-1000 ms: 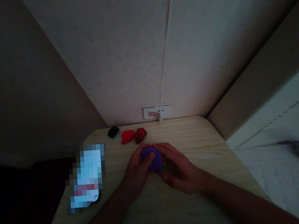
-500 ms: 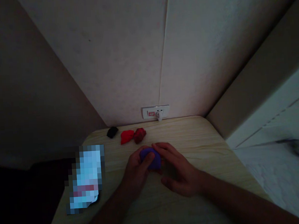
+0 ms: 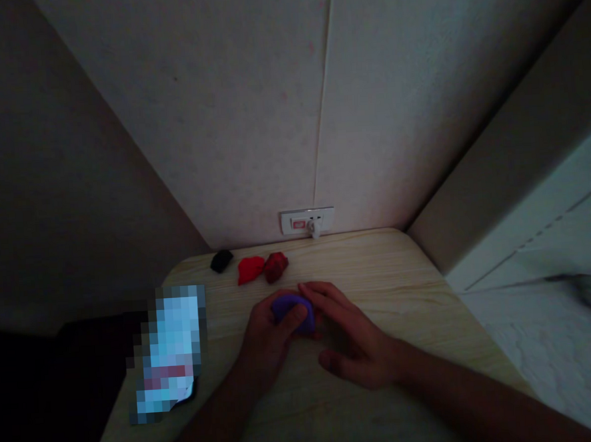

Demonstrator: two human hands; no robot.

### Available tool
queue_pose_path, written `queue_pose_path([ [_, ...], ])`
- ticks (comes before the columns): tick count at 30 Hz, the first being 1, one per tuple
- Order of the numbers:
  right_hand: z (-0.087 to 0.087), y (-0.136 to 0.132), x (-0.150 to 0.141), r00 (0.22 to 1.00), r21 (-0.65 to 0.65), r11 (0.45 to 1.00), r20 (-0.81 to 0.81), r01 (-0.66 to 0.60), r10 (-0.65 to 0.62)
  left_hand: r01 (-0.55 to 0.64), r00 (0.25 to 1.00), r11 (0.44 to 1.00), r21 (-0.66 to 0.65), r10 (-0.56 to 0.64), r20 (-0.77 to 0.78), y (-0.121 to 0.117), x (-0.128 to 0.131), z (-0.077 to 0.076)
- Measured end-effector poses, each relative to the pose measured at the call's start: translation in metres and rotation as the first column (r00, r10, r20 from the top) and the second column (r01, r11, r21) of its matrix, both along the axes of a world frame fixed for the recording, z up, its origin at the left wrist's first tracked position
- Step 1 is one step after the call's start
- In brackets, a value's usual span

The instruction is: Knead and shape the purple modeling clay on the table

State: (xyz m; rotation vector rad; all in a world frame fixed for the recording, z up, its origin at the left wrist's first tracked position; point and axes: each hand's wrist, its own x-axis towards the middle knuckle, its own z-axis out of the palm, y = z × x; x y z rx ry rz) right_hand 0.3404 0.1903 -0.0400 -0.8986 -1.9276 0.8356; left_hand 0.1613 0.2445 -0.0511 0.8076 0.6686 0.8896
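A smooth purple lump of modelling clay (image 3: 292, 312) is held above the table in my left hand (image 3: 267, 334). The thumb presses on its near face while the fingers wrap behind it, mostly out of sight. My right hand (image 3: 357, 337) curves around the right side of the lump with its fingertips against or close to the edge. Its thumb stands well apart from the fingers, so this hand is open. Beyond the hands lie a dark red lump (image 3: 276, 267), a bright red piece (image 3: 250, 270) and a black piece (image 3: 222, 261).
The light wood table (image 3: 363, 260) has rounded back corners and meets the wall. Low on that wall is a socket panel (image 3: 295, 222) with a white plug (image 3: 315, 228) in it. A phone with a lit, blurred-out screen (image 3: 171, 352) lies at the left.
The purple lump has shifted slightly left and turned a little in my left hand, which moved with it. My right hand has stayed almost in place.
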Motion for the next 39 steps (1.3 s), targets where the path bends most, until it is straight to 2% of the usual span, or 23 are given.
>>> queue_pose_path([
  [10, 0.0022, -0.0009, -0.0002, 1.0, 0.037, 0.999, -0.009, 0.024, -0.024, -0.003, 1.0, 0.999, -0.043, 0.002, -0.013, 0.0004, -0.0018, 0.0013],
  [18, 0.0042, 0.0009, -0.0013, 1.0, 0.038, 0.999, -0.007, -0.008, 0.009, 0.014, 0.999, 1.0, -0.011, -0.015, -0.042, 0.0, -0.0005, 0.0016],
  [27, 0.0045, 0.0005, -0.0021, 1.0, 0.032, 0.999, -0.011, -0.024, 0.025, -0.016, 0.999, 0.999, -0.05, 0.014, -0.035, 0.0, 0.0012, 0.0028],
  [32, 0.0037, -0.0003, -0.0024, 0.999, 0.044, 0.999, 0.031, 0.004, -0.005, -0.023, 0.998, 0.998, -0.058, 0.02, -0.062, -0.0009, 0.0013, 0.0051],
  [39, 0.0008, -0.0002, -0.0015, 1.0, 0.03, 0.999, 0.003, 0.009, -0.009, -0.012, 0.997, 0.999, -0.035, 0.009, -0.073, 0.0001, 0.0005, 0.0031],
])
